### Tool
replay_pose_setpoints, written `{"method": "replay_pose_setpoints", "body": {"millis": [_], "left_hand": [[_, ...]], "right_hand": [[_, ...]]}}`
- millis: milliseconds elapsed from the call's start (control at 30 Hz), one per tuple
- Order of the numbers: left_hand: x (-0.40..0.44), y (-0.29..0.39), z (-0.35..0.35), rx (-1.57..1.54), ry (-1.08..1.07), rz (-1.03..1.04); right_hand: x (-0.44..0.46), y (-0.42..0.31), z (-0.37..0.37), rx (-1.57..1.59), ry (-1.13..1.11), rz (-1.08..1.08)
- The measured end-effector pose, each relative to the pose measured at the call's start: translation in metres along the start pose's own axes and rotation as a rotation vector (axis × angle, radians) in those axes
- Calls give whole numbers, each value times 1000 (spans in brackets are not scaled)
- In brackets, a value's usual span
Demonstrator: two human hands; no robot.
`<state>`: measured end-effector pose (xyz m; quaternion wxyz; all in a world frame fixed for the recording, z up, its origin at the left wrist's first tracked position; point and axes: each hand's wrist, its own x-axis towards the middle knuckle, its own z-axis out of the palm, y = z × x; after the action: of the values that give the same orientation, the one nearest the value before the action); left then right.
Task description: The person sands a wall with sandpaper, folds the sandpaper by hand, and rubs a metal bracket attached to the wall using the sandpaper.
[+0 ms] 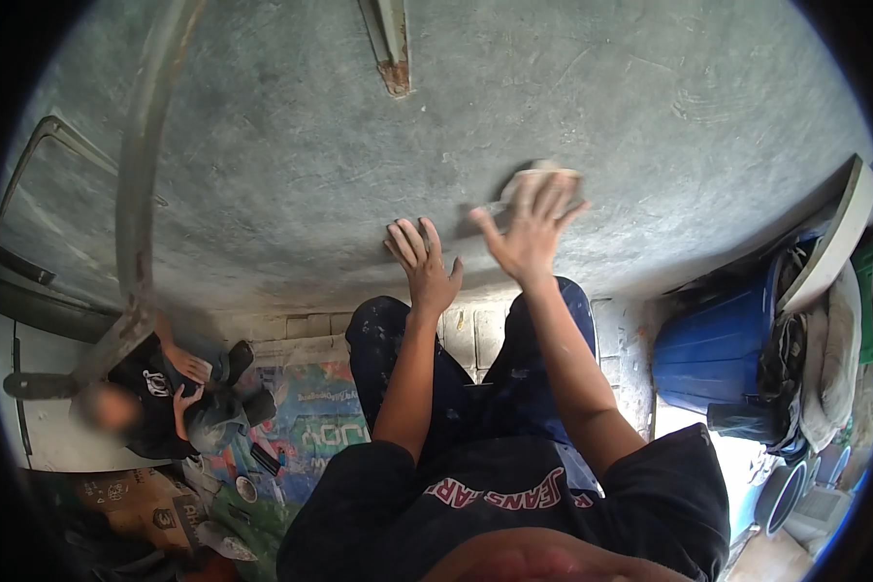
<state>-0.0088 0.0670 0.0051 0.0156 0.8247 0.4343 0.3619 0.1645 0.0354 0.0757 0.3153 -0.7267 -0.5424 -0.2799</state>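
My right hand (pixel 534 228), blurred, has its fingers spread over a pale flat piece (pixel 545 166) pressed against the grey wall (pixel 291 136). The piece's edge shows beyond the fingertips; whether it is cloth or abrasive paper I cannot tell. Lower and to the left, my left hand (pixel 424 268) has its fingers stretched out, its fingertips at the wall. I see nothing in that hand. Both forearms reach forward above my knees in dark, paint-specked trousers.
A metal bracket (pixel 392 58) juts from the wall above. On the left, a curved metal bar (pixel 145 175) crosses near another person (pixel 155 388) seated on the floor. Right are a blue container (pixel 705 335) and stacked items. A printed sheet (pixel 320 403) covers some floor.
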Motion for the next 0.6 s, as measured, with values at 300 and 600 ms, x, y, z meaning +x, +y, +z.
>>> {"method": "replay_pose_setpoints", "body": {"millis": [300, 600], "left_hand": [[0, -1, 12, 32, 14, 9], [1, 2, -8, 14, -84, -16]], "right_hand": [[101, -44, -70, 190, 165, 66], [-23, -3, 4, -61, -81, -202]]}}
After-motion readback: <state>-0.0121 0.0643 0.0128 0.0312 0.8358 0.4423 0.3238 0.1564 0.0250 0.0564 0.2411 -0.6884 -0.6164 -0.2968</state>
